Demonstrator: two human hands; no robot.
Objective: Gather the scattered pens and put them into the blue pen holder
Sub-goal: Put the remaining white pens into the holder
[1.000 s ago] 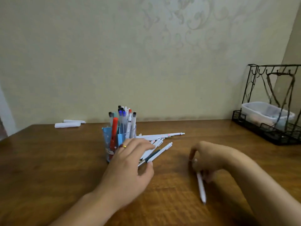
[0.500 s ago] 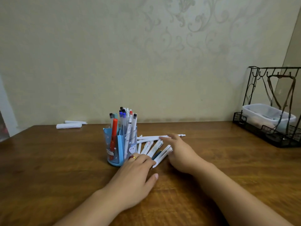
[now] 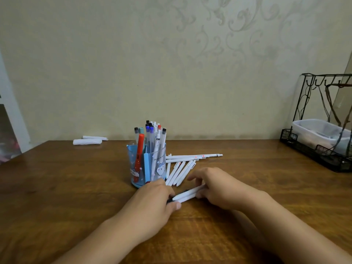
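Observation:
The blue pen holder [image 3: 146,166] stands upright mid-table, filled with several pens, one of them red. Right of it, several white pens [image 3: 177,172] lie fanned on the wood, and longer ones [image 3: 192,156] lie flat behind them. In front of the holder, a small bunch of white pens [image 3: 187,195] lies between my hands. My left hand [image 3: 154,202] pinches its left end with curled fingers. My right hand [image 3: 217,187] holds its right end, fingers bent over the pens.
A black wire rack [image 3: 322,126] holding a clear plastic box [image 3: 320,132] stands at the right edge. Two white rolled items [image 3: 87,141] lie at the back left by the wall. The wooden table [image 3: 76,197] stretches toward me.
My right hand came left from a lone pen to the pile, then both hands drew a few white pens toward me, away from the fan beside the holder.

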